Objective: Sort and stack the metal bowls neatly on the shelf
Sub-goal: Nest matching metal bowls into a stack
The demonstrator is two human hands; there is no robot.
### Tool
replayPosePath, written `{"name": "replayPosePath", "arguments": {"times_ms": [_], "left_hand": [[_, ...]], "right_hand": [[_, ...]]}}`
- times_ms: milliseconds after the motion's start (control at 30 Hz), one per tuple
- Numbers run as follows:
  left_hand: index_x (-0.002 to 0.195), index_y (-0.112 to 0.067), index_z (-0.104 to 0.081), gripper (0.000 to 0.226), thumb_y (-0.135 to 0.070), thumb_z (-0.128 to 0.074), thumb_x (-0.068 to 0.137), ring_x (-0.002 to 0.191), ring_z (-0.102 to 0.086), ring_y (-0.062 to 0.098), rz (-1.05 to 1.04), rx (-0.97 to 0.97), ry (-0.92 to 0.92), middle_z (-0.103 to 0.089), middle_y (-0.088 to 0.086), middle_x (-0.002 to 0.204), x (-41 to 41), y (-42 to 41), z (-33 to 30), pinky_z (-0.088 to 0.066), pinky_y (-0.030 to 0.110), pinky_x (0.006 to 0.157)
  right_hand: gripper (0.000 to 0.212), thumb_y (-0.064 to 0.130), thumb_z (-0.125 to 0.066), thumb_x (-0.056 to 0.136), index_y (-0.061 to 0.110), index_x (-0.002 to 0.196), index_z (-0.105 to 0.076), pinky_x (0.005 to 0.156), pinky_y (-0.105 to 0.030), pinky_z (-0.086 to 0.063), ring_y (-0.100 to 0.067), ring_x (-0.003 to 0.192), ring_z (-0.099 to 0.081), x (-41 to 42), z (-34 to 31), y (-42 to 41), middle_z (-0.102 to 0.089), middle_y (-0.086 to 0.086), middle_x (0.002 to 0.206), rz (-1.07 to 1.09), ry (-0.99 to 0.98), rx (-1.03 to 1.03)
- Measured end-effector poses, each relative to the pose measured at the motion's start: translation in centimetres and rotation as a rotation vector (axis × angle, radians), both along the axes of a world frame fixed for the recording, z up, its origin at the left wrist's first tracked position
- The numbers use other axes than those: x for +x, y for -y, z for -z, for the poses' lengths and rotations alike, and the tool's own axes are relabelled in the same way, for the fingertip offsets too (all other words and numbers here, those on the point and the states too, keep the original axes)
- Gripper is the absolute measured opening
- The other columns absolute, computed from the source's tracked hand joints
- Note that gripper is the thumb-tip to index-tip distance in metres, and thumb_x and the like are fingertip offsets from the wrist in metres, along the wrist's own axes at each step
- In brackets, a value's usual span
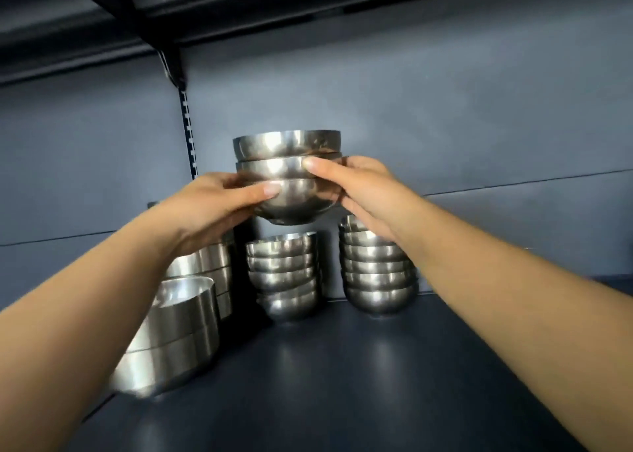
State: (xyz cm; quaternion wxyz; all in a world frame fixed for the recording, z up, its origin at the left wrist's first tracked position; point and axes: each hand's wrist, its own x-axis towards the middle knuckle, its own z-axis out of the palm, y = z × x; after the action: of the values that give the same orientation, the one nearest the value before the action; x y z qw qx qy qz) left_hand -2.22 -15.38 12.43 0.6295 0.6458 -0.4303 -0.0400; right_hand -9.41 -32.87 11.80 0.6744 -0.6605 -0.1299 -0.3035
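A nested stack of three round metal bowls [291, 170] hangs in the air above the dark shelf [342, 366]. My left hand [219, 204] grips its left side, thumb on the lowest bowl. My right hand [356, 191] grips its right side, thumb on the middle bowl. Directly below stands a stack of several small bowls [286, 276] against the back wall. Another stack of several small bowls [376, 273] stands to its right, partly behind my right wrist.
Wider straight-walled metal bowls [174, 335] are stacked at the front left, with a taller stack [212, 266] behind them, partly hidden by my left arm. An upper shelf [239, 9] runs overhead. A slotted upright [190, 129] runs down the back wall.
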Motion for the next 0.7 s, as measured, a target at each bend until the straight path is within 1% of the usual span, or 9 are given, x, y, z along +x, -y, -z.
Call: {"name": "replayPosePath", "arguments": {"times_ms": [67,167,300,333,433,467,567,633,700], "left_hand": [[0.097,-0.011,-0.064,0.040,-0.024,-0.069,0.059,0.090,-0.068,0.003,-0.043,0.053,-0.004,-0.075,-0.005,0.091,2.3,-0.5,-0.8,-0.051,0.013,0.082],[0.097,-0.012,-0.064,0.040,-0.026,-0.068,0.060,0.085,-0.068,-0.001,-0.045,0.143,-0.018,-0.075,-0.008,0.089,5.4,-0.7,-1.1,-0.049,0.005,0.070],[0.113,-0.012,-0.061,0.047,-0.025,-0.069,0.068,0.101,-0.061,0.004,-0.075,0.198,-0.077,-0.070,-0.002,0.108,8.6,0.3,-0.7,-0.039,0.018,0.093],[0.115,-0.013,-0.061,0.045,-0.023,-0.068,0.072,0.098,-0.060,0.002,-0.091,0.207,-0.096,-0.069,-0.003,0.108,9.0,0.7,-0.5,-0.039,0.018,0.090],[0.117,-0.012,-0.058,0.039,-0.020,-0.065,0.079,0.078,-0.063,-0.008,-0.094,0.237,-0.129,-0.067,-0.009,0.098,9.8,1.4,0.5,-0.044,0.008,0.062],[0.119,-0.011,-0.057,0.041,-0.020,-0.064,0.080,0.081,-0.063,-0.008,-0.100,0.243,-0.140,-0.067,-0.009,0.099,10.1,1.4,0.7,-0.043,0.006,0.064],[0.131,-0.010,-0.048,0.058,-0.025,-0.067,0.078,0.120,-0.050,0.008,-0.117,0.288,-0.190,-0.060,-0.004,0.124,11.2,1.5,1.1,-0.031,0.020,0.094],[0.132,-0.010,-0.047,0.065,-0.028,-0.069,0.074,0.126,-0.045,0.011,-0.121,0.341,-0.215,-0.056,-0.002,0.131,11.6,1.6,1.4,-0.028,0.026,0.103],[0.130,-0.009,-0.048,0.065,-0.028,-0.071,0.073,0.124,-0.048,0.012,-0.134,0.393,-0.223,-0.057,0.000,0.130,11.9,1.8,1.9,-0.031,0.028,0.103]], "right_hand": [[0.022,0.019,-0.072,0.075,0.007,0.092,-0.065,0.074,-0.019,-0.054,-0.009,0.070,-0.068,2.9,0.0,-0.4,-0.071,0.000,0.081,0.006,-0.016,0.023],[0.029,0.025,-0.076,0.072,0.010,0.093,-0.065,0.072,-0.019,-0.051,-0.008,0.067,-0.066,6.5,0.0,-0.6,-0.071,0.002,0.079,0.063,-0.074,0.021],[0.032,0.038,-0.077,0.065,0.018,0.086,-0.064,0.077,-0.024,-0.047,-0.006,0.067,-0.064,10.0,0.7,0.3,-0.070,0.007,0.075,0.150,-0.119,-0.018],[0.032,0.040,-0.076,0.065,0.019,0.086,-0.064,0.073,-0.022,-0.046,-0.003,0.066,-0.064,10.6,1.0,0.5,-0.070,0.009,0.072,0.174,-0.142,-0.024],[0.036,0.048,-0.075,0.063,0.022,0.086,-0.064,0.063,-0.017,-0.042,-0.002,0.073,-0.065,11.7,2.3,1.0,-0.071,0.012,0.075,0.194,-0.185,-0.041],[0.038,0.050,-0.074,0.063,0.023,0.087,-0.064,0.064,-0.017,-0.041,-0.004,0.079,-0.065,12.0,2.6,1.1,-0.072,0.010,0.081,0.197,-0.194,-0.050],[0.031,0.050,-0.071,0.068,0.025,0.084,-0.061,0.067,-0.020,-0.042,-0.007,0.085,-0.062,12.6,3.0,1.2,-0.069,0.007,0.089,0.205,-0.223,-0.072],[0.028,0.049,-0.070,0.071,0.025,0.080,-0.058,0.069,-0.021,-0.044,-0.008,0.079,-0.062,12.9,3.5,1.2,-0.067,0.007,0.083,0.210,-0.227,-0.090],[0.025,0.048,-0.069,0.073,0.027,0.078,-0.056,0.067,-0.019,-0.043,-0.006,0.068,-0.064,13.1,4.2,1.4,-0.066,0.010,0.079,0.207,-0.233,-0.111]]}}
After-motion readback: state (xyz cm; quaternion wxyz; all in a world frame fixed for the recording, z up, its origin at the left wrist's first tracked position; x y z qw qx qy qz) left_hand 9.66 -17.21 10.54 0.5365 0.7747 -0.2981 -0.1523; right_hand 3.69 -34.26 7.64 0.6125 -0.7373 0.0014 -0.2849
